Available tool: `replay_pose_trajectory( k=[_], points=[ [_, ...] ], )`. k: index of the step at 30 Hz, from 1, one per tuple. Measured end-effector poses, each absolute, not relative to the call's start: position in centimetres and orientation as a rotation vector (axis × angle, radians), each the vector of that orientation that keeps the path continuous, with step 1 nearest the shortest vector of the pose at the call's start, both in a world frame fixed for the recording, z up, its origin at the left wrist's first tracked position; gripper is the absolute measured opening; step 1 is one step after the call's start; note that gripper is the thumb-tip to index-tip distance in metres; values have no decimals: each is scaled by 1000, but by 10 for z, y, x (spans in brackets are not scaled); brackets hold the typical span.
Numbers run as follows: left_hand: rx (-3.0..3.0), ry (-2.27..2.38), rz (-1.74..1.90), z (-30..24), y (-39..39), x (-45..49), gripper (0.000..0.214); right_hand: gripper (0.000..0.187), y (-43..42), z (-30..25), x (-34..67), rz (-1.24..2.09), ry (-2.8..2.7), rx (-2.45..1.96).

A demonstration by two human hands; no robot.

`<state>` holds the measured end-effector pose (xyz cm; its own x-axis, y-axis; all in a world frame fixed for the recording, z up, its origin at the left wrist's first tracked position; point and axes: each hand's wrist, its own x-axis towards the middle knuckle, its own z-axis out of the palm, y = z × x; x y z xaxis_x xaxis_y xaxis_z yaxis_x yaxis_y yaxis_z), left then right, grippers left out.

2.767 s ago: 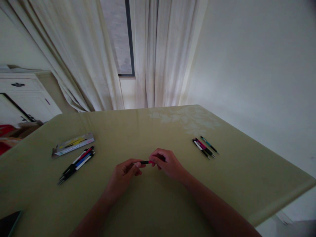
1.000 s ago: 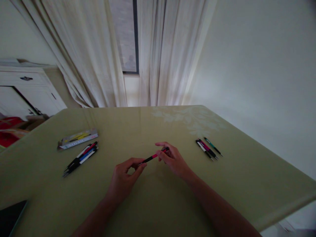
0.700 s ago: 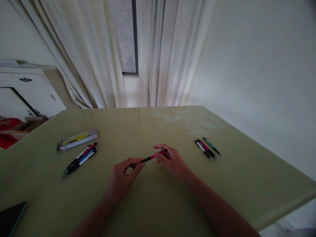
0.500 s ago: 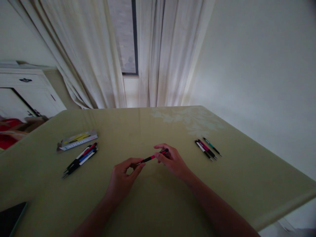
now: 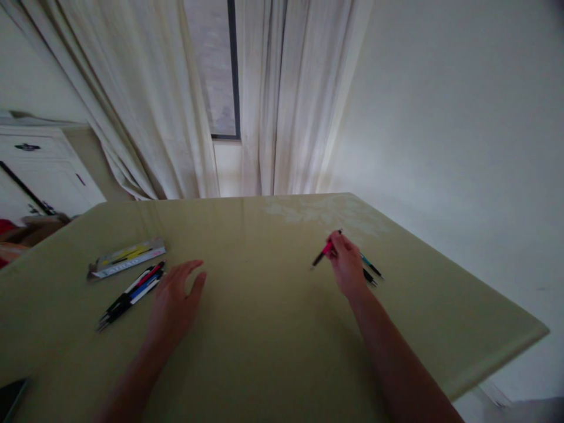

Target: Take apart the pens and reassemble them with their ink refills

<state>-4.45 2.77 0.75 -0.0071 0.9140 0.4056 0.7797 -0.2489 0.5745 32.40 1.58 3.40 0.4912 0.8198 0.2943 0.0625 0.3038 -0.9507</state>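
Pinched in my right hand [image 5: 346, 264] is a pink and black pen [image 5: 325, 249], tilted with its tip down to the left. It hovers by a small group of pens [image 5: 372, 265] on the right of the table, partly hidden behind that hand; a teal and black one shows. My left hand [image 5: 178, 294] holds nothing, thumb and fingers apart. Just beyond it on the left lies a bundle of pens [image 5: 132, 295] in black, white, blue and red. A clear-fronted pen box [image 5: 127, 258] with yellow inside rests behind the bundle.
A pale green cloth covers the table [image 5: 264, 341]. A dark flat device [image 5: 11, 399] lies at the near left corner. Curtains [image 5: 132, 100] hang beyond the far edge, and a white wall [image 5: 449, 129] stands to the right. A white cabinet [image 5: 48, 167] is at the left.
My left hand has let go of the pink and black pen and moved left toward the bundle. My right hand has carried the pen right, to the small group.
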Motion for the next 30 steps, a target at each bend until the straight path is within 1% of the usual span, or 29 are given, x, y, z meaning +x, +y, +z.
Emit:
replay_pose_trajectory(
  k=[2, 3, 5, 6, 8, 11, 14, 18, 21, 24, 26, 28, 30],
  points=[
    [2034, 2202, 863, 10, 34, -68, 50, 58, 15, 39, 362, 355, -905, -1413],
    [1966, 2340, 751, 11, 36, -79, 53, 59, 13, 39, 379, 207, -938, -1562],
    [1821, 2518, 617, 10, 38, -99, 52, 57, 8, 36, 409, -105, -1014, -1866],
    [1780, 2556, 561, 8, 39, -108, 50, 55, 6, 33, 419, -174, -1044, -2025],
    [1780, 2594, 503, 5, 41, -121, 49, 46, 5, 23, 432, -205, -1130, -2270],
    [1906, 2559, 463, -1, 44, -129, 51, 33, 8, 9, 436, -175, -1201, -2357],
    [2018, 2501, 453, -3, 44, -126, 44, 25, 10, 2, 433, -184, -1213, -2363],
    [2221, 2400, 482, -3, 40, -118, 38, 18, 7, 6, 432, -177, -1227, -2346],
    [2242, 2324, 513, -2, 42, -115, 31, 19, 10, 12, 425, -175, -1242, -2286],
    [2277, 2223, 621, -3, 45, -103, 32, 25, 18, 17, 395, -125, -1335, -2146],
    [2410, 2026, 787, -5, 42, -85, 33, 30, 20, 17, 357, 8, -1461, -1993],
    [2549, 1714, 898, -8, 33, -60, 34, 36, 15, 15, 312, 381, -1618, -1628],
    [2706, 1376, 859, -11, 20, -34, 34, 41, 4, 13, 268, 683, -1776, -1369]
  ],
)
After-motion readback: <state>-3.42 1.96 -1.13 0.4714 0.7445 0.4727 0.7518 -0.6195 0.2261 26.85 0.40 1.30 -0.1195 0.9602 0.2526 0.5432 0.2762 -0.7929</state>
